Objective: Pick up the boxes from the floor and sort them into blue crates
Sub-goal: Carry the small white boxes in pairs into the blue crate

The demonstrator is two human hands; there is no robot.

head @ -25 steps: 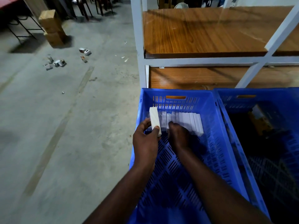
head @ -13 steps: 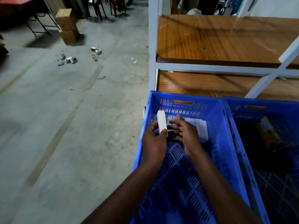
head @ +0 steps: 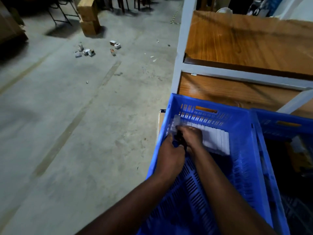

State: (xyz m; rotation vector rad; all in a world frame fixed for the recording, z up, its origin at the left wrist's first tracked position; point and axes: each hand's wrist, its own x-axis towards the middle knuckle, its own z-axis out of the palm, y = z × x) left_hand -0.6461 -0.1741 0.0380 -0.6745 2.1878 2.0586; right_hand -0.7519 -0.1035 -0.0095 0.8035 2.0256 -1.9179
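A blue crate point(head: 243, 167) stands on the floor in front of me, with a row of white boxes point(head: 216, 139) along its far wall. My left hand point(head: 171, 152) grips one more white box point(head: 175, 123), blurred, at the left end of that row. Just to the right, my right hand point(head: 192, 136) rests on the row, fingers reaching toward the held box. A second blue crate point(head: 279, 120) sits to the right; its inside is dark. Several small boxes point(head: 88, 52) lie scattered on the concrete floor at the far left.
A white-framed rack with wooden shelves point(head: 245, 41) rises right behind the crates; its post point(head: 182, 48) is at the near corner. Two stacked cardboard cartons point(head: 89, 16) and dark table legs stand at the far end of the floor.
My left hand has lowered the white box from upright above the rim down to the left end of the row. The right hand slid left along the row. The camera view swung right.
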